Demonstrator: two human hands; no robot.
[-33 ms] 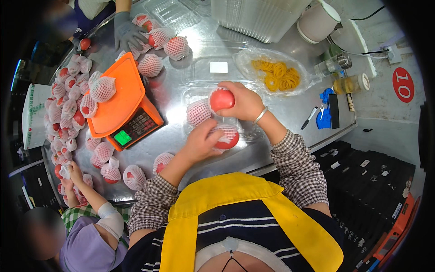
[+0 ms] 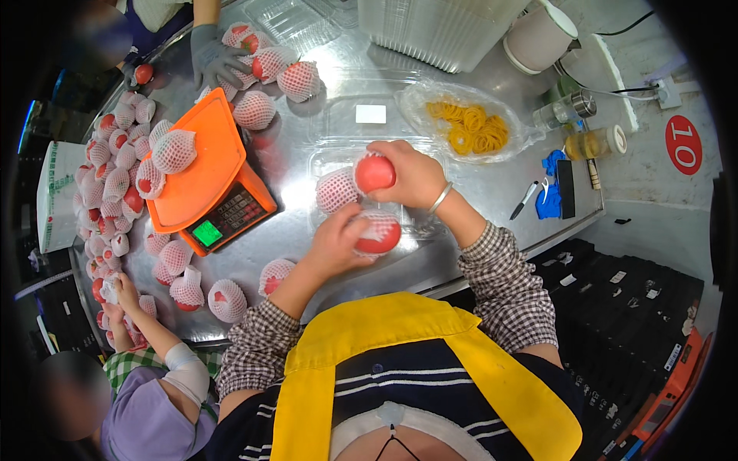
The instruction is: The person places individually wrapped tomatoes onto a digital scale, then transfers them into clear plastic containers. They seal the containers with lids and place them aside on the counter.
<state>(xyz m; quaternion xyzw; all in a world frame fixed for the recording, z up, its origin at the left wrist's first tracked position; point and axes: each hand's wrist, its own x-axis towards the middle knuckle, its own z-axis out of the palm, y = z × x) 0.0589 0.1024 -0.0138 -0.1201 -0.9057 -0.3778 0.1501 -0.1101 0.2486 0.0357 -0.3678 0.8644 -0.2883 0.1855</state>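
In my right hand [image 2: 415,175] is a smooth red tomato [image 2: 375,174], the fingers wrapped round its far and right side; a bit of white foam net shows at its edge. My left hand [image 2: 337,243] closes on a second tomato [image 2: 380,237], whose foam net covers only part of it. Both are held over a clear plastic box [image 2: 317,163] on the table. Beside my hands, at the box's left, a netted tomato [image 2: 336,190] sits in it. The hands are close together, the right one farther from me.
An orange scale [image 2: 201,165] with netted tomatoes on it stands at left, beside a large pile [image 2: 115,173]. Yellow rubber bands [image 2: 469,127] lie in a plastic bag. Stacked clear boxes [image 2: 438,31] stand at the back. Co-workers' hands, one gloved [image 2: 215,58], touch tomatoes at left.
My left hand has turned and shifted its tomato slightly left, so more bare red skin shows below the net. My right hand has barely moved.
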